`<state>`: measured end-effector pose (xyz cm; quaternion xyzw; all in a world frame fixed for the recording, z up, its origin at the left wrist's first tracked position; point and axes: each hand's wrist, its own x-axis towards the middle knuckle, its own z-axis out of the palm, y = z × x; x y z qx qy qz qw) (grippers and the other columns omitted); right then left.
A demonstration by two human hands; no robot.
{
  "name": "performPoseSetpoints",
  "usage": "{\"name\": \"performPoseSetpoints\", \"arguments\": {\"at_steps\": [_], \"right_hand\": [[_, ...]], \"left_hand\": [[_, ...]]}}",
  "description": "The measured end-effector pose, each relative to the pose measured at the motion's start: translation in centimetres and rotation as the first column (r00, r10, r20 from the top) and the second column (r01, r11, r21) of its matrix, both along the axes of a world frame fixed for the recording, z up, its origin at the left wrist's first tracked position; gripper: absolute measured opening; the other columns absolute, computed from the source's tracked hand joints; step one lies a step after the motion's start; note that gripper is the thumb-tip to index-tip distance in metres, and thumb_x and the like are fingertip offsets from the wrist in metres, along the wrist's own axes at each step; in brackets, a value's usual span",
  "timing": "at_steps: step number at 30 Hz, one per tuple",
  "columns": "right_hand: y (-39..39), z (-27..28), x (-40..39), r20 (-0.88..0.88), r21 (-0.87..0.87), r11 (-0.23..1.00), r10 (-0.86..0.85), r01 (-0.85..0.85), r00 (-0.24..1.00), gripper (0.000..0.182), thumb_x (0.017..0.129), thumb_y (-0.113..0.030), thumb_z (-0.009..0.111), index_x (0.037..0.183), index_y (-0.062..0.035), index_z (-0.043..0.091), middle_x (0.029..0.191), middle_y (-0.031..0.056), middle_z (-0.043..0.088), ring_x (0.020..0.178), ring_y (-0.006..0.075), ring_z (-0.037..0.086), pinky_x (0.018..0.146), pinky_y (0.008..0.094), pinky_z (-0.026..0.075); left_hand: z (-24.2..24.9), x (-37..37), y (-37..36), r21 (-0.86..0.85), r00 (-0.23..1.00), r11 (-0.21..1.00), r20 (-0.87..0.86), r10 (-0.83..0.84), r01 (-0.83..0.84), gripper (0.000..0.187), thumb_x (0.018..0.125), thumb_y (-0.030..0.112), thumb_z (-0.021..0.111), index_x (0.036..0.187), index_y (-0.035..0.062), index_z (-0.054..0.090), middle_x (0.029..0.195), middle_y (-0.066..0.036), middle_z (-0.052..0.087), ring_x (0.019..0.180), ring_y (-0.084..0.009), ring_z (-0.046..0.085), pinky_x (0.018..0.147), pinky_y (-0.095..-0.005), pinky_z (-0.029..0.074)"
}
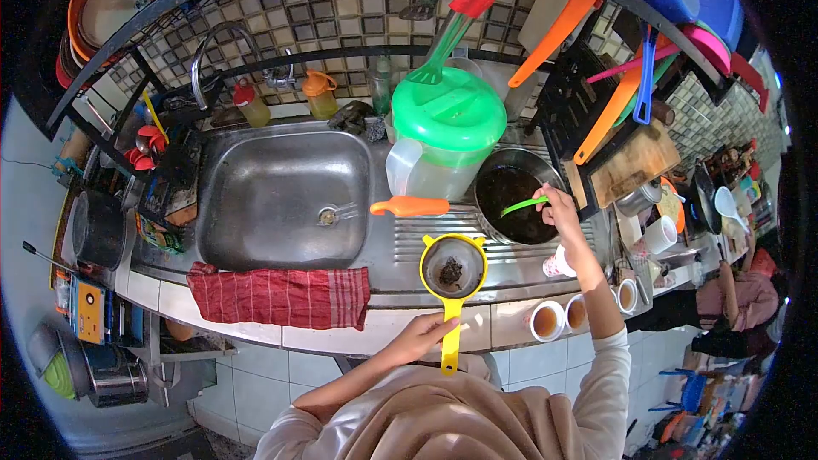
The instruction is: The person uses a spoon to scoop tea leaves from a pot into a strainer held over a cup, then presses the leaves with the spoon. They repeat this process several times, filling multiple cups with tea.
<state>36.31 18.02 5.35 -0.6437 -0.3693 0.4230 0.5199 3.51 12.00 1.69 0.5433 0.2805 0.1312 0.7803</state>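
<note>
My left hand (419, 338) is closed around the handle of a yellow strainer (452, 324), which has a clump of wet dark leaves (451, 271) in its mesh. The strainer is over the counter's front edge. In my right hand (560, 209) is a green spoon (524, 204), its tip over or in the dark liquid of a metal pot (482, 220). Left of the pot stands a clear pitcher (439, 172) with a green lid (449, 111). Below my right forearm are paper cups of brown liquid (546, 322), several in number.
A steel sink (285, 196) lies to the left, with a red checked cloth (279, 296) over its front edge. An orange handle (411, 206) lies before the pitcher. Orange utensils (554, 38) hang overhead. Another person (740, 300) is at the far right.
</note>
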Motion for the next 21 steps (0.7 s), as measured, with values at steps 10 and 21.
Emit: {"name": "performPoseSetpoints", "arguments": {"at_steps": [10,21], "right_hand": [[-0.1,1.8,-0.4,-0.005,0.019,1.000,-0.019,0.019,1.000,0.032,0.088,-0.033,0.044,0.081,-0.0034,0.053,0.064,0.0022,0.046,0.041,0.0036,0.031,0.038,0.0173,0.019],[-0.1,1.6,-0.3,0.006,0.056,0.998,-0.033,0.033,0.999,0.033,0.088,-0.034,0.042,0.080,-0.0049,0.055,0.061,0.0014,0.047,0.040,0.0034,0.031,0.038,0.0170,0.021]], "left_hand": [[-0.1,0.2,-0.2,0.047,0.999,0.998,0.002,0.042,-0.043,0.032,0.089,0.031,0.045,0.082,0.0012,0.054,0.064,0.004,0.043,0.059,-0.0044,0.039,0.054,-0.0200,0.034],[-0.2,0.0,0.1,0.030,1.000,0.999,-0.022,-0.008,0.009,0.031,0.090,0.029,0.045,0.088,-0.0007,0.053,0.072,0.006,0.044,0.069,-0.0034,0.038,0.060,-0.0188,0.033]]}}
